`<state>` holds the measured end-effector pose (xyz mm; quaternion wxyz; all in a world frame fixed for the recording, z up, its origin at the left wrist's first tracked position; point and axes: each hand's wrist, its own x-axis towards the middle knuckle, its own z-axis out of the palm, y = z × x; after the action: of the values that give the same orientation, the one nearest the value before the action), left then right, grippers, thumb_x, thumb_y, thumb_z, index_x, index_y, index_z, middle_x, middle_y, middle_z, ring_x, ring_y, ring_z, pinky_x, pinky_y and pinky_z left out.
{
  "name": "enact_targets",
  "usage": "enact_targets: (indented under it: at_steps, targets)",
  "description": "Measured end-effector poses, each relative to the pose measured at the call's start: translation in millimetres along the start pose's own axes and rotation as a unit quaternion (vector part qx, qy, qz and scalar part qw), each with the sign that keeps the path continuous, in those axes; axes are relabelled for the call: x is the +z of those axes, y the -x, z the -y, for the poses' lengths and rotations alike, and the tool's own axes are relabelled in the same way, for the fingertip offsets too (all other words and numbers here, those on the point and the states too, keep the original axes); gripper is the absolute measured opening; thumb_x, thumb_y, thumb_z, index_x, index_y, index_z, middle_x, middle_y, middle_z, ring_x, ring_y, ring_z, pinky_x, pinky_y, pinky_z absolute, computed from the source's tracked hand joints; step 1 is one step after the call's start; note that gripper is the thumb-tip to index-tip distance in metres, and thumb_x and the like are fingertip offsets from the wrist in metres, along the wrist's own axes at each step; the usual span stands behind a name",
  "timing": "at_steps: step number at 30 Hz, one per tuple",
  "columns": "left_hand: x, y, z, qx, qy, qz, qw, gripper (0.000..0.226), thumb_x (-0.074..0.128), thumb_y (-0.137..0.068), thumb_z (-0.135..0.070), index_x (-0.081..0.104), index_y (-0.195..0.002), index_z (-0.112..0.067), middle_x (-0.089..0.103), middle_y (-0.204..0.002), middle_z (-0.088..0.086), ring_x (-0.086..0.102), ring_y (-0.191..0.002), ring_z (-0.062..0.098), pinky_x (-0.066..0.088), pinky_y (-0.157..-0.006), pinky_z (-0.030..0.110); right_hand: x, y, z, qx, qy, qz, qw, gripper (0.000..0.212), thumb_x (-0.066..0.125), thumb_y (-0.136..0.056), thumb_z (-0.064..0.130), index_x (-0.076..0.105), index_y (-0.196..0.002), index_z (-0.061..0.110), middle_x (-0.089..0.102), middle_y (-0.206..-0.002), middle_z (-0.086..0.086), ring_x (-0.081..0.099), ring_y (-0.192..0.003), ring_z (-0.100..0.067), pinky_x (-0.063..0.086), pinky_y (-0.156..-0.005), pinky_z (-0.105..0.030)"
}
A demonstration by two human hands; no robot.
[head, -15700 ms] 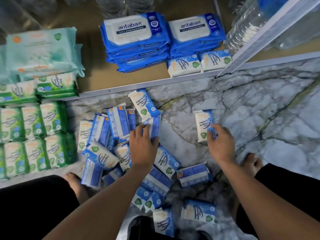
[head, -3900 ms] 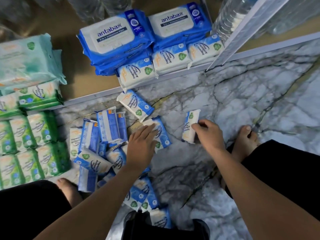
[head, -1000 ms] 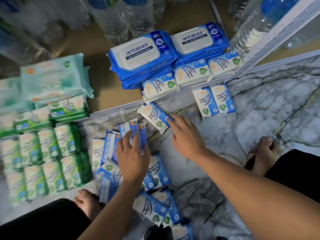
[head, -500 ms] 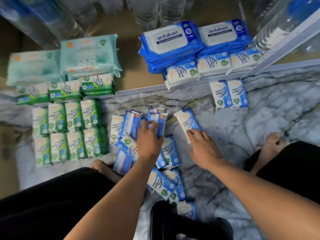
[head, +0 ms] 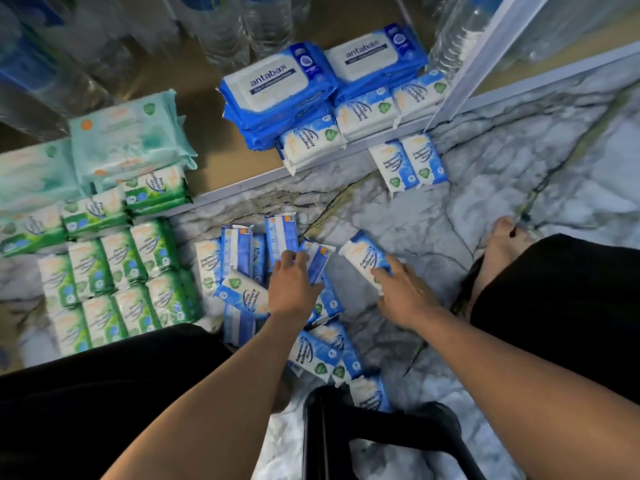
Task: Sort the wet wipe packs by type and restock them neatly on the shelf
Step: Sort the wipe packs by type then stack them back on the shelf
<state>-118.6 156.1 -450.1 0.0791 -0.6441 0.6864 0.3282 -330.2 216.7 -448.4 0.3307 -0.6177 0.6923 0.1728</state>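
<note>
The blue pack [head: 363, 258] was lying close to the shelf [head: 214, 168] edge a second ago. Now it is sitting nearer to the person, just right of the pile [head: 242, 271] of mixed-up blue packs on the floor [head: 519, 188]. The right hand [head: 403, 292] is pinching its near end with thumb and fingers. The left hand [head: 291, 289] is bending its fingers over the top of the pile. I cannot tell if it is gripping a pack or only pressing.

I think the person is picking small blue packs out of the pile, one at a time. Next, this pack is probably going far and right, beside the two packs [head: 408, 164] lying on the floor just in front of the shelf edge. Or it is going up with the small blue packs [head: 311, 140] in front of the big blue packs [head: 277, 84]. It needs turning so it is lying straight like the others.

The floor between the right hand and the two packs is lying open. The pale shelf edge and the slanting metal post [head: 464, 64] are standing close to that spot. A bare foot [head: 498, 244] is resting to the right. The green packs [head: 114, 285] are sitting in rows on the left, well out of the way.
</note>
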Motion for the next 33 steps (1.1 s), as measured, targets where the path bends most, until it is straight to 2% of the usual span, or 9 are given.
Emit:
enact_targets:
  at_steps: [5, 8, 11, 16, 19, 23, 28, 31, 33]
  targets:
    - [10, -5, -7, 0.000, 0.009, -0.028, 1.000, 0.059, 0.080, -0.083, -0.036, 0.049, -0.129, -0.015, 0.043, -0.131, 0.007, 0.047, -0.117, 0.029, 0.046, -0.098, 0.042, 2, -7, 2, 0.025, 0.003, -0.028, 0.999, 0.056, 0.056, -0.094, 0.031, 0.036, -0.144, 0.016, 0.034, -0.143, -0.010, 0.041, -0.121, -0.032, 0.049, -0.092, -0.047]
    - [11, -10, -17, -0.011, 0.123, -0.015, 0.992, 0.048, 0.079, -0.081, -0.036, 0.056, -0.120, -0.019, 0.057, -0.115, 0.000, 0.060, -0.098, 0.021, 0.054, -0.083, 0.039, 2, -13, 3, 0.036, -0.004, -0.053, 0.998, 0.053, 0.061, -0.093, 0.035, 0.039, -0.138, 0.017, 0.038, -0.136, -0.009, 0.046, -0.115, -0.031, 0.050, -0.082, -0.044]
    - [13, -11, -30, -0.017, 0.239, -0.031, 0.970, 0.025, 0.071, -0.088, -0.034, 0.066, -0.106, -0.017, 0.070, -0.094, -0.005, 0.067, -0.084, 0.014, 0.057, -0.078, 0.033, 2, -17, 2, 0.040, -0.019, -0.079, 0.996, 0.052, 0.065, -0.091, 0.034, 0.042, -0.134, 0.017, 0.041, -0.131, -0.008, 0.049, -0.111, -0.030, 0.050, -0.074, -0.041]
    - [14, -17, -24, -0.028, 0.179, -0.100, 0.978, 0.028, 0.049, -0.100, -0.026, 0.066, -0.115, -0.010, 0.064, -0.083, 0.006, 0.059, -0.067, 0.022, 0.050, -0.059, 0.032, 3, -21, -2, 0.036, -0.033, -0.092, 0.995, 0.052, 0.069, -0.088, 0.034, 0.043, -0.130, 0.017, 0.044, -0.126, -0.007, 0.052, -0.107, -0.030, 0.052, -0.071, -0.040]
    - [15, -17, -12, -0.057, 0.178, -0.106, 0.977, 0.035, 0.051, -0.101, -0.024, 0.057, -0.136, -0.018, 0.071, -0.095, 0.005, 0.066, -0.073, 0.022, 0.057, -0.065, 0.039, 6, -20, -2, 0.053, -0.051, -0.096, 0.993, 0.055, 0.068, -0.089, 0.035, 0.040, -0.134, 0.018, 0.042, -0.129, -0.009, 0.053, -0.106, -0.031, 0.052, -0.073, -0.041]
    - [16, -15, -1, -0.042, 0.135, -0.125, 0.982, 0.027, 0.065, -0.094, -0.033, 0.073, -0.114, -0.017, 0.062, -0.111, 0.004, 0.067, -0.085, 0.022, 0.058, -0.080, 0.038, 6, -20, 0, 0.083, -0.083, -0.113, 0.987, 0.058, 0.064, -0.091, 0.037, 0.037, -0.138, 0.016, 0.046, -0.126, -0.013, 0.054, -0.105, -0.034, 0.052, -0.073, -0.042]
    - [16, -18, -7, -0.050, 0.184, -0.104, 0.976, 0.036, 0.071, -0.091, -0.030, 0.066, -0.123, -0.015, 0.061, -0.111, 0.000, 0.067, -0.082, 0.016, 0.059, -0.082, 0.039, 2, -25, -2, 0.092, -0.112, -0.114, 0.983, 0.060, 0.067, -0.090, 0.040, 0.037, -0.136, 0.016, 0.050, -0.119, -0.013, 0.057, -0.100, -0.035, 0.050, -0.068, -0.041]
    - [18, -19, -11, -0.003, 0.193, -0.071, 0.979, 0.055, 0.076, -0.086, -0.034, 0.059, -0.136, -0.017, 0.054, -0.119, 0.000, 0.064, -0.083, 0.014, 0.056, -0.086, 0.032, 2, -28, -7, 0.088, -0.124, -0.113, 0.982, 0.064, 0.066, -0.090, 0.039, 0.034, -0.141, 0.019, 0.049, -0.120, -0.013, 0.058, -0.100, -0.036, 0.052, -0.067, -0.042]
    - [22, -21, -11, 0.049, 0.184, -0.050, 0.981, 0.057, 0.079, -0.084, -0.031, 0.060, -0.136, -0.018, 0.050, -0.132, 0.003, 0.064, -0.092, 0.018, 0.057, -0.087, 0.036, 1, -29, -9, 0.069, -0.116, -0.118, 0.984, 0.070, 0.063, -0.094, 0.038, 0.025, -0.151, 0.023, 0.047, -0.121, -0.014, 0.058, -0.100, -0.034, 0.050, -0.065, -0.039]
